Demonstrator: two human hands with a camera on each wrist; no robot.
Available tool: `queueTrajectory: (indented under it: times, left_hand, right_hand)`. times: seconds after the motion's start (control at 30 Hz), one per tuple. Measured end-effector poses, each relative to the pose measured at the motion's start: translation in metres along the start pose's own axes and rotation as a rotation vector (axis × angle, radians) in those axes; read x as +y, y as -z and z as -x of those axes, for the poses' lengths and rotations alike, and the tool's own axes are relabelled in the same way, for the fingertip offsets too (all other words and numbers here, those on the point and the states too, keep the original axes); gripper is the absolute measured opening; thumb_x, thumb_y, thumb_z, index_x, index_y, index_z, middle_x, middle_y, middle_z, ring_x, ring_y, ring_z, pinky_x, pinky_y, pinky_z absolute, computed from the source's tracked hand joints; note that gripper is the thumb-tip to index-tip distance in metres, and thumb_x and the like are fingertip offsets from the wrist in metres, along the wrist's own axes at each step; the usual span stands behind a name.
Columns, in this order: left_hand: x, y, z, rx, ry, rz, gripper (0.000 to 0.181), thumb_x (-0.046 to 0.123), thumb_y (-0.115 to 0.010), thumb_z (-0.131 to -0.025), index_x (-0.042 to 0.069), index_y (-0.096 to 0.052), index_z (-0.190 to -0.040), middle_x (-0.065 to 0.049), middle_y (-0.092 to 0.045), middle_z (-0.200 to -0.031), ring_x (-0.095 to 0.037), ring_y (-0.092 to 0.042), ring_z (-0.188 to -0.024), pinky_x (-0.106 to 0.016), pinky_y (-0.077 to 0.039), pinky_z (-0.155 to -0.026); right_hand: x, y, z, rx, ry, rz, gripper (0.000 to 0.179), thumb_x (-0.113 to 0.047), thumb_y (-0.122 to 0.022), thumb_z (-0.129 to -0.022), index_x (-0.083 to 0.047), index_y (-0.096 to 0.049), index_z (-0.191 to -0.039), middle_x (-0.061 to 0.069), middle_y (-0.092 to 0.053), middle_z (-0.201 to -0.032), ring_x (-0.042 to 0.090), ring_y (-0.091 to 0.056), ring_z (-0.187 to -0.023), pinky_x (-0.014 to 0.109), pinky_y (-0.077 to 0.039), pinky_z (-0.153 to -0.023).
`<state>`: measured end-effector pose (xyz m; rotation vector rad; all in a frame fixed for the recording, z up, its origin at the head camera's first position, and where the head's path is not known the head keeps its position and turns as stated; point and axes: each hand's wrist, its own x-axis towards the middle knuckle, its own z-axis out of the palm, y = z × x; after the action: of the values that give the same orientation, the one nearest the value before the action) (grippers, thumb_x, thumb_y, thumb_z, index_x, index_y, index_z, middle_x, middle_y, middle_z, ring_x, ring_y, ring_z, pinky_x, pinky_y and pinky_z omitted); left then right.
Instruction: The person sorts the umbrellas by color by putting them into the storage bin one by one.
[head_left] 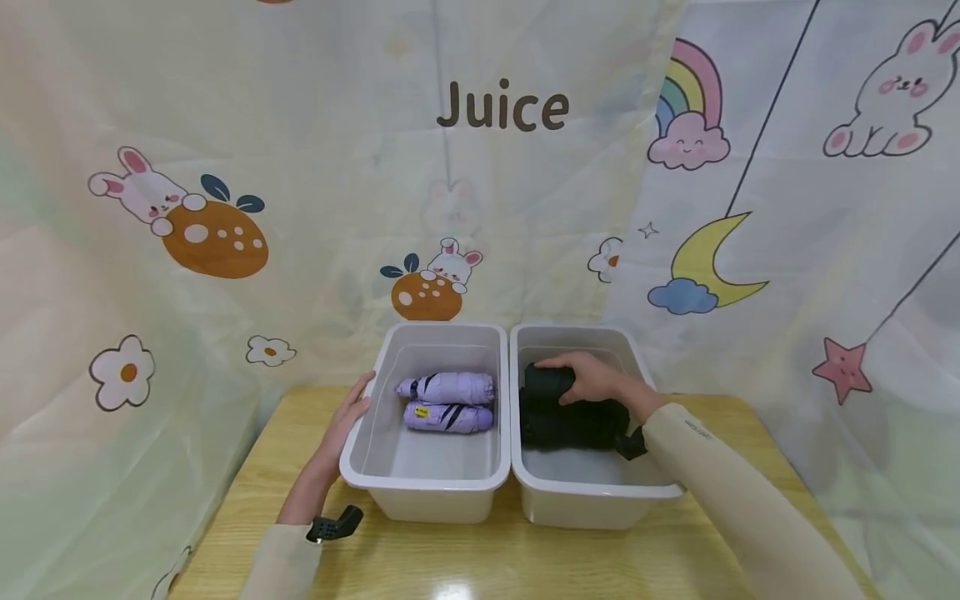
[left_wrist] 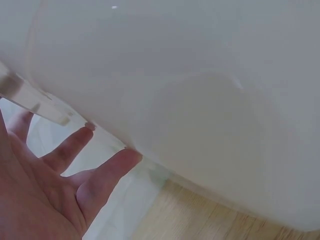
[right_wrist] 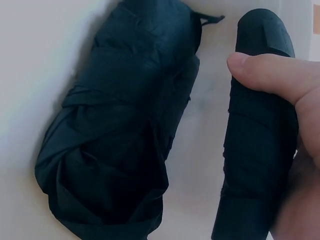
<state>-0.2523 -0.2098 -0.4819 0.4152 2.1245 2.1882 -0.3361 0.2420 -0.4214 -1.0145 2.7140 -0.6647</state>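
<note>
My right hand reaches into the right white bin and grips a black folded umbrella, thumb laid across it near one end. Beside it in that bin lies another black folded umbrella, looser and bulkier, with a small cord at its end. My left hand rests against the outer left side of the left white bin, its spread fingertips touching the wall under the rim. In the left bin two lavender folded umbrellas, an upper one and a lower one, lie side by side.
Both bins stand close together on a light wooden table. Directly behind them hangs a pale curtain printed with cartoons, which also runs along the left and right sides. A black strap device sits on the left wrist.
</note>
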Motion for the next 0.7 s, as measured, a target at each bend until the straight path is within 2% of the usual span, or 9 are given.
queueTrajectory:
  times: [0.1, 0.23, 0.33, 0.47, 0.6, 0.7]
  left_hand:
    - [0.002, 0.000, 0.000, 0.010, 0.003, 0.006, 0.053, 0.028, -0.034, -0.107, 0.016, -0.018, -0.156, -0.020, -0.023, -0.155, -0.041, -0.041, -0.128, -0.052, -0.044, -0.094]
    - [0.002, 0.000, 0.000, 0.021, 0.012, 0.022, 0.053, 0.028, -0.034, -0.107, 0.016, -0.018, -0.156, -0.020, -0.024, -0.155, -0.048, -0.036, -0.128, -0.056, -0.042, -0.095]
    - [0.001, -0.001, -0.001, 0.028, 0.013, 0.029, 0.054, 0.028, -0.035, -0.107, 0.016, -0.018, -0.156, -0.020, -0.024, -0.155, -0.051, -0.034, -0.129, -0.057, -0.041, -0.095]
    - [-0.002, -0.002, -0.002, 0.009, 0.017, 0.046, 0.054, 0.030, -0.036, -0.107, 0.018, -0.018, -0.157, -0.018, -0.023, -0.156, -0.050, -0.032, -0.130, -0.058, -0.039, -0.097]
    - [-0.003, -0.001, -0.001, -0.011, 0.017, 0.049, 0.054, 0.028, -0.035, -0.107, 0.017, -0.016, -0.157, -0.019, -0.022, -0.156, -0.049, -0.032, -0.131, -0.059, -0.038, -0.097]
    - [-0.001, 0.001, 0.000, 0.004, 0.004, 0.037, 0.054, 0.027, -0.034, -0.107, 0.017, -0.016, -0.157, -0.020, -0.023, -0.155, -0.050, -0.033, -0.130, -0.059, -0.040, -0.095]
  right_hand:
    - [0.004, -0.001, -0.008, -0.012, -0.019, -0.012, 0.075, -0.003, -0.083, -0.072, -0.015, -0.055, -0.140, 0.007, -0.056, -0.135, 0.029, -0.051, -0.119, 0.048, -0.043, -0.096]
    - [0.007, -0.005, -0.014, -0.043, -0.058, -0.016, 0.076, -0.005, -0.085, -0.071, -0.018, -0.055, -0.140, 0.006, -0.056, -0.135, 0.028, -0.051, -0.119, 0.046, -0.043, -0.095]
    - [0.011, -0.010, -0.016, -0.040, -0.047, -0.030, 0.076, -0.008, -0.086, -0.070, -0.018, -0.056, -0.139, 0.006, -0.058, -0.133, 0.029, -0.051, -0.119, 0.046, -0.043, -0.095]
    - [0.016, -0.017, -0.017, -0.039, -0.037, -0.015, 0.075, -0.007, -0.087, -0.068, -0.016, -0.058, -0.137, 0.008, -0.060, -0.130, 0.028, -0.053, -0.115, 0.047, -0.044, -0.094]
    - [0.020, -0.026, -0.018, -0.086, -0.075, 0.013, 0.074, -0.005, -0.087, -0.067, -0.018, -0.060, -0.135, 0.005, -0.061, -0.129, 0.023, -0.053, -0.113, 0.043, -0.044, -0.094]
    - [0.019, -0.030, -0.022, -0.098, -0.088, 0.015, 0.072, -0.002, -0.085, -0.067, -0.017, -0.061, -0.134, 0.006, -0.061, -0.128, 0.022, -0.054, -0.110, 0.041, -0.045, -0.092]
